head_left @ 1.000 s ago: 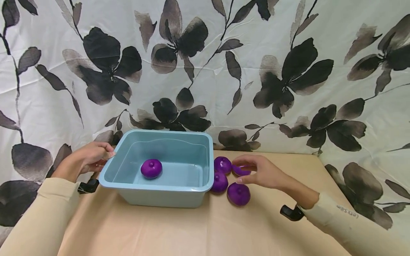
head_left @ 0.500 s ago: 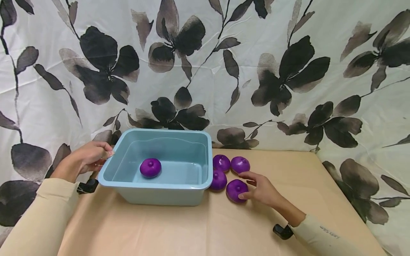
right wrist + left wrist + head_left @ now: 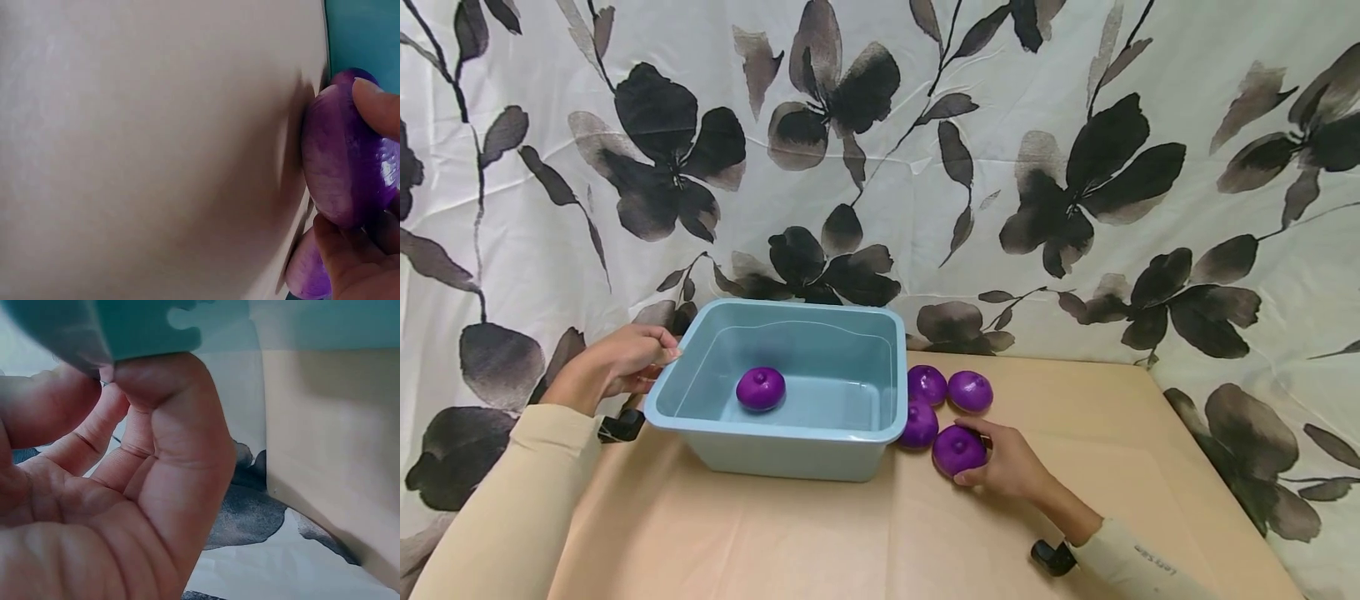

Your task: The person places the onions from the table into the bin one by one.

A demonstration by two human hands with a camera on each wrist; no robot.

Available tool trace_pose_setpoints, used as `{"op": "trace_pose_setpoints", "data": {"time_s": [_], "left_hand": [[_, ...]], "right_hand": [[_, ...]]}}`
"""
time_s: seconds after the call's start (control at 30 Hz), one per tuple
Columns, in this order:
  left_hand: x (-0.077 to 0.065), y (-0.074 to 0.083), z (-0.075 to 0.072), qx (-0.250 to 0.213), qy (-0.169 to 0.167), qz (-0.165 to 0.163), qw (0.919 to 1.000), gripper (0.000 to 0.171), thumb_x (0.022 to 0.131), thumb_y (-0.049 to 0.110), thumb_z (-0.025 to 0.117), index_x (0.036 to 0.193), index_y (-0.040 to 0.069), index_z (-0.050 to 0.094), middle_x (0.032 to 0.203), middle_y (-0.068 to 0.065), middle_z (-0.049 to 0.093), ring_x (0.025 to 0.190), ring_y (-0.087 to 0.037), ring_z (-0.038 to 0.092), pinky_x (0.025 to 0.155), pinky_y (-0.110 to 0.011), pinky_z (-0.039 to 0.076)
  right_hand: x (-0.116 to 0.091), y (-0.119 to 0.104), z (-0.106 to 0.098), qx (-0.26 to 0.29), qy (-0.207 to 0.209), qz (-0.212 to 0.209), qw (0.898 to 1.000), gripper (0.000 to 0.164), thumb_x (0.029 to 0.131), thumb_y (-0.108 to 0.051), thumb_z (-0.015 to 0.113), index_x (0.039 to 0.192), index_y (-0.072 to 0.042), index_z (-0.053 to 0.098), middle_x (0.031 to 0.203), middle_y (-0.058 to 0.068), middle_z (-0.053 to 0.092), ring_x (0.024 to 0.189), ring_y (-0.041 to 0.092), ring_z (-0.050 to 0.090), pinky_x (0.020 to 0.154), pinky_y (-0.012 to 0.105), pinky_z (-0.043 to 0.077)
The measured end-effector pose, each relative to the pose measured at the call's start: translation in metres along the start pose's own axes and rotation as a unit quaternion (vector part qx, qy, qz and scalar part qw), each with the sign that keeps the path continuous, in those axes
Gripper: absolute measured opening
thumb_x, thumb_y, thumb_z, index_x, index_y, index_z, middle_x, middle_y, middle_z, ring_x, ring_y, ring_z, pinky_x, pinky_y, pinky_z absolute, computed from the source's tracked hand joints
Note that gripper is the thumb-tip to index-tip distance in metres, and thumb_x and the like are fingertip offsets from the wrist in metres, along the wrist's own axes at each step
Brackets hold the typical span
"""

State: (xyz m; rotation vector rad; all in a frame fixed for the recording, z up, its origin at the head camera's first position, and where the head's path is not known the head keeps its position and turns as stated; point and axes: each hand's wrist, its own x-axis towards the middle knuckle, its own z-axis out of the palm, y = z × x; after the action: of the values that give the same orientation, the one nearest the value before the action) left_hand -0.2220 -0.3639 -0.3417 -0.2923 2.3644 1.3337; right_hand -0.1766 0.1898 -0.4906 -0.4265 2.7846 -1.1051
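Observation:
A light blue plastic basin (image 3: 775, 454) stands left of centre in the head view, with one glossy purple toy onion (image 3: 761, 389) on its floor. My left hand (image 3: 621, 367) pinches the basin's left rim between thumb and fingers; the left wrist view shows the fingertips at the rim (image 3: 150, 331). My right hand (image 3: 1011, 458) grips the front purple onion (image 3: 957, 451) from its right side, thumb in front and fingers behind. That onion (image 3: 340, 156) looks paler on its underside in the right wrist view, where part of the hand is cut off.
Beside the basin's right wall are three more purple onions: back left (image 3: 927, 384), back right (image 3: 970, 391) and one near the wall (image 3: 919, 425). All stand on a tan-covered table (image 3: 820, 542). A white floral curtain (image 3: 970, 50) hangs behind.
My right hand has come forward from over the back-right onion to the front onion and taken hold of it. The left hand keeps its pinch on the rim; the head view has shifted slightly.

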Motion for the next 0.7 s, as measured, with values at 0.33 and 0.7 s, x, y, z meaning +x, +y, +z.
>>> {"op": "trace_pose_setpoints", "data": {"time_s": [0.33,0.7], "left_hand": [[-0.001,0.002,-0.003,-0.003,-0.003,-0.005,1.0,0.016,0.107,0.012,0.051,0.117,-0.001,0.052,0.098,-0.004,0.06,0.084,-0.016,0.064,0.073,-0.033,0.061],[-0.002,0.002,-0.001,0.0,-0.001,-0.005,1.0,0.015,0.107,0.011,0.051,0.116,-0.001,0.053,0.098,-0.005,0.06,0.083,-0.016,0.064,0.072,-0.033,0.061]], "right_hand": [[-0.004,-0.019,-0.017,0.025,0.007,-0.003,1.0,0.082,0.065,-0.024,0.1,0.137,-0.004,0.066,0.136,0.023,0.068,0.115,0.038,0.071,0.095,0.046,0.061],[-0.014,-0.058,-0.043,0.056,0.027,-0.034,0.997,0.081,0.068,-0.03,0.099,0.137,-0.001,0.065,0.133,0.028,0.067,0.111,0.035,0.074,0.089,0.031,0.061]]}}
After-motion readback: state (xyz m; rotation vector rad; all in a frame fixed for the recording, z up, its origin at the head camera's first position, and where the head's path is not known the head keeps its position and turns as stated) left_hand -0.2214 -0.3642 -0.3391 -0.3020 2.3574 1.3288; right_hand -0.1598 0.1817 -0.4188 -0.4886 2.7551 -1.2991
